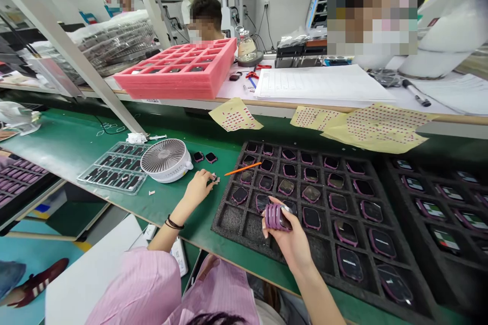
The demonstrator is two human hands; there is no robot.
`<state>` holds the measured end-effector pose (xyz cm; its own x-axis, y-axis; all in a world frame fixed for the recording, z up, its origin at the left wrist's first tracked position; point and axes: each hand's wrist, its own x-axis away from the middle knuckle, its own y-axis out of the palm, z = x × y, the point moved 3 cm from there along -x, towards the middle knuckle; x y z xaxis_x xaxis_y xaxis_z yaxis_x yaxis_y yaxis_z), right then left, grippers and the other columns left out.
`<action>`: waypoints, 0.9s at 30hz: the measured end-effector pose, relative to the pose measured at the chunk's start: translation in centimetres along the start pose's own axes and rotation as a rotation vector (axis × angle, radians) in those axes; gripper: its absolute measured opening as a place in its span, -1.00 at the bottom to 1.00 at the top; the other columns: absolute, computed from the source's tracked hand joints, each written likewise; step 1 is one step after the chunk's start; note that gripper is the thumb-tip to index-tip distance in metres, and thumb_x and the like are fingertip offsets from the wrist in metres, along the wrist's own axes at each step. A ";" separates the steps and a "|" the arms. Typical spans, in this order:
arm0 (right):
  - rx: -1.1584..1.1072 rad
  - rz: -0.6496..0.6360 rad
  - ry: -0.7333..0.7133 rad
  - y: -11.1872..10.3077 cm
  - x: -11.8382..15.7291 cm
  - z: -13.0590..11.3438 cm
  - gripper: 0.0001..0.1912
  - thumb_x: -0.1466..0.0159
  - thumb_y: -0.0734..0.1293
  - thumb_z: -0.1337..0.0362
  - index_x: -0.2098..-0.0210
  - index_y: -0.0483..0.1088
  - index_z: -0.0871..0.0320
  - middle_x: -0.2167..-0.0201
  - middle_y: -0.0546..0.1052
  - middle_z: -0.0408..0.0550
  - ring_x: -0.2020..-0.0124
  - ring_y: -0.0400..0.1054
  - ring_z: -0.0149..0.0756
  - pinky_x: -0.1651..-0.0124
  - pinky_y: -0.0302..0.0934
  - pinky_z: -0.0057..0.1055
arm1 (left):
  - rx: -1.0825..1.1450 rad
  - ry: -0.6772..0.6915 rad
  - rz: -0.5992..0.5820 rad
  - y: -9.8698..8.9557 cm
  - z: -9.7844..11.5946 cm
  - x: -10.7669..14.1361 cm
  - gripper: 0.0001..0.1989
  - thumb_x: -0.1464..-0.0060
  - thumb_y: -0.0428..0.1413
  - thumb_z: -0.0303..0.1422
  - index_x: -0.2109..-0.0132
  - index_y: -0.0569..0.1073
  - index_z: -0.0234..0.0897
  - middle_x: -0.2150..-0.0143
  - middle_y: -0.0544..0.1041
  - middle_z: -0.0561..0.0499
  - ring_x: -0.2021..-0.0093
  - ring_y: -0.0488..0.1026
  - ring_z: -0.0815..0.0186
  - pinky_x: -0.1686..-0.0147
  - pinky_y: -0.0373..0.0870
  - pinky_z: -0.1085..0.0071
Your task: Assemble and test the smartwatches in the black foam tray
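Note:
My right hand (287, 233) is wrapped round a stack of several purple watch cases (275, 217), held over the near part of a black foam tray (232, 217). Many tray compartments hold purple-rimmed watches with dark faces, such as this watch (311, 217); some near-left compartments are bare. On the green bench, my left hand (197, 190) has its fingertips drawn together at small pale scraps (216, 179). Whatever they pinch is too small to make out. Just beyond lie two dark-faced watches (210, 157). An orange stick (243, 168) rests across the tray's left edge.
A white round fan (165, 160) stands left of my left hand, beside a clear tray of black parts (114, 167). Another foam tray (412, 223) is at the right. Pink foam (171, 81) and papers (316, 84) occupy the shelf. Other people are beyond it.

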<state>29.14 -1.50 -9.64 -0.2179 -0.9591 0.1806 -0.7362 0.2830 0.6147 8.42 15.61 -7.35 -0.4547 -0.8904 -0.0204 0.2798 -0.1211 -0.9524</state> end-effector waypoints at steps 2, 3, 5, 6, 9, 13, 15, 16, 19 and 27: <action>-0.036 0.013 0.025 0.1 0.0 0.0 -0.62 -0.27 0.14 0.10 0.01 0.31 0.15 0.41 0.47 -0.01 0.51 0.35 -0.24 0.56 0.23 -0.32 | 0.005 -0.017 -0.012 0.2 -0.2 -0.3 -0.93 -0.07 0.04 -0.40 0.30 0.40 -0.29 0.21 0.42 -0.11 0.10 0.37 0.14 0.10 0.33 0.23; -0.053 0.018 0.034 0.1 0.0 -0.1 -0.62 -0.26 0.14 0.10 0.02 0.31 0.15 0.41 0.47 -0.01 0.51 0.35 -0.24 0.56 0.23 -0.32 | 0.007 -0.025 -0.013 0.3 -0.3 -0.4 -0.94 -0.05 0.04 -0.41 0.32 0.40 -0.29 0.22 0.42 -0.11 0.11 0.37 0.14 0.11 0.33 0.24; -0.083 0.021 0.044 0.2 0.1 -0.2 -0.62 -0.25 0.15 0.11 0.02 0.31 0.14 0.42 0.46 -0.02 0.52 0.34 -0.25 0.55 0.23 -0.31 | 0.009 -0.029 -0.009 0.2 -0.4 -0.6 -0.95 -0.04 0.05 -0.41 0.36 0.38 -0.29 0.26 0.42 -0.11 0.15 0.39 0.14 0.13 0.33 0.25; -0.090 0.022 0.042 0.2 0.1 -0.4 -0.62 -0.25 0.16 0.11 0.02 0.31 0.14 0.42 0.46 -0.02 0.52 0.34 -0.25 0.55 0.23 -0.31 | 0.013 -0.029 -0.013 0.1 -0.4 -0.6 -0.94 -0.03 0.05 -0.41 0.37 0.37 -0.29 0.29 0.43 -0.11 0.18 0.40 0.14 0.16 0.33 0.26; -0.064 0.014 0.005 0.3 0.1 -0.8 -0.61 -0.25 0.14 0.11 0.01 0.29 0.15 0.41 0.45 0.00 0.51 0.33 -0.24 0.54 0.23 -0.30 | 0.073 -0.077 -0.038 -0.6 0.2 -0.1 -0.92 -0.06 0.03 -0.39 0.38 0.34 -0.28 0.43 0.46 -0.05 0.32 0.44 0.19 0.30 0.32 0.33; 0.000 -0.004 -0.076 0.6 0.0 -1.2 -0.60 -0.28 0.10 0.11 -0.02 0.26 0.14 0.38 0.45 0.02 0.50 0.32 -0.25 0.55 0.21 -0.31 | 0.288 -0.062 0.040 -1.7 3.4 1.3 -0.86 -0.11 0.01 -0.28 0.30 0.36 -0.25 0.41 0.51 0.02 0.41 0.44 0.28 0.38 0.30 0.42; 0.012 -0.012 -0.107 0.7 0.0 -1.3 -0.61 -0.28 0.11 0.11 -0.02 0.25 0.13 0.37 0.46 0.02 0.50 0.33 -0.24 0.57 0.20 -0.33 | 0.387 0.035 0.071 -1.7 5.8 1.9 -0.83 -0.13 0.00 -0.25 0.28 0.39 -0.24 0.36 0.51 0.02 0.38 0.43 0.31 0.37 0.31 0.44; 0.017 -0.014 -0.118 0.8 0.0 -1.4 -0.62 -0.28 0.11 0.12 -0.02 0.25 0.12 0.36 0.46 0.02 0.49 0.34 -0.24 0.57 0.20 -0.34 | 0.413 0.079 0.078 -1.6 6.9 2.1 -0.83 -0.14 -0.01 -0.26 0.28 0.39 -0.24 0.36 0.51 0.02 0.37 0.42 0.32 0.36 0.32 0.44; 0.030 -0.002 -0.136 0.8 0.0 -1.5 -0.64 -0.27 0.12 0.13 -0.02 0.24 0.10 0.35 0.47 0.02 0.48 0.36 -0.23 0.56 0.21 -0.34 | 0.473 0.151 0.078 -0.8 9.8 2.5 -0.84 -0.15 -0.01 -0.31 0.29 0.41 -0.27 0.39 0.48 0.02 0.40 0.40 0.34 0.36 0.33 0.43; -0.013 0.064 -0.165 0.5 0.5 -2.2 -0.63 -0.26 0.15 0.16 -0.05 0.20 0.08 0.31 0.48 -0.03 0.44 0.40 -0.24 0.52 0.22 -0.36 | 0.947 0.198 -0.176 0.9 14.2 3.8 -0.81 -0.12 0.06 -0.26 0.21 0.40 -0.31 0.29 0.49 -0.02 0.29 0.44 0.34 0.29 0.39 0.43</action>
<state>30.11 -1.82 -7.52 -0.3671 -0.9256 0.0917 -0.7092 0.3423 0.6164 18.90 5.89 -3.99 -0.6642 -0.7468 -0.0349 0.7174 -0.6235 -0.3106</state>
